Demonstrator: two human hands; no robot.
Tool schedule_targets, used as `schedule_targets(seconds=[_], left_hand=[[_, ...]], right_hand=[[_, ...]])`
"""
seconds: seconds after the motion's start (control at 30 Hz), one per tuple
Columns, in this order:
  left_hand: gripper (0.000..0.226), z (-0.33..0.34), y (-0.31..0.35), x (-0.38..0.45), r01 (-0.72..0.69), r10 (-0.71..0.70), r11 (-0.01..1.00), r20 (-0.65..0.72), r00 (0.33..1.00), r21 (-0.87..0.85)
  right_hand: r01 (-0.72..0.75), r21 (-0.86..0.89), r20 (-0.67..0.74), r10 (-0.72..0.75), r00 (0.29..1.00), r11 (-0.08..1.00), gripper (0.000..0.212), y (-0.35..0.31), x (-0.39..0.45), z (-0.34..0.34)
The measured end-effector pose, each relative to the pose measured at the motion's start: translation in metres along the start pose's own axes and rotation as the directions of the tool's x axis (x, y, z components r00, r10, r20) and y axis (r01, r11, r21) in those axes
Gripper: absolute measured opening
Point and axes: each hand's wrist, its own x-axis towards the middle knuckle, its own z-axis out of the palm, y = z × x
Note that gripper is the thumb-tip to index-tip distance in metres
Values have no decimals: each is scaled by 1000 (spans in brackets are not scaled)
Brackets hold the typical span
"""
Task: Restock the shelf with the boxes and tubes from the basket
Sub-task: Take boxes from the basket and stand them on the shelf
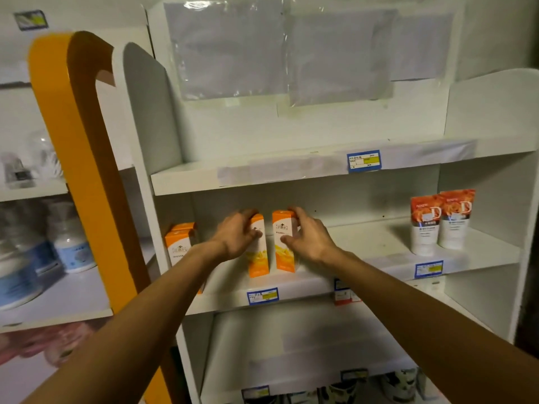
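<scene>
Boxes upright mid-shelf: left hand point(237, 236) grips one orange box point(258, 252), right hand point(309, 237) the other point(283, 243). Tall and narrow, near the shelf point(291, 282) lip; a careless release could tip either off.

Four upright orange-white boxes point(284, 243) and two tubes point(442, 223) on the middle shelf point(379, 246).

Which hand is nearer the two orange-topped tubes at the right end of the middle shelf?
Right. The right hand holds an orange box mid-shelf, well left of the tubes; the left hand, on the neighbouring box, is farther left.
</scene>
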Motion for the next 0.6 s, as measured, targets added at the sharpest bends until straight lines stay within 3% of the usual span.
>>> schedule_targets(seconds=[0.23, 0.33, 0.43, 0.6], left_hand=[[78, 11, -5, -3, 30, -30, 999, 12, 999, 33], [93, 12, -5, -9, 3, 2, 994, -46, 999, 106], [95, 12, 1, -17, -14, 33, 984, -107, 994, 178], [93, 11, 9, -24, 31, -26, 989, -32, 999, 143]], right_hand=[[-55, -18, 16, 56, 998, 998, 103, 11, -7, 4], [-76, -51, 5, 76, 997, 996, 101, 11, -15, 2], [-96, -132, 15, 99, 995, 987, 96, 15, -26, -2], [-121, -164, 43, 129, 991, 979, 94, 15, -40, -13]])
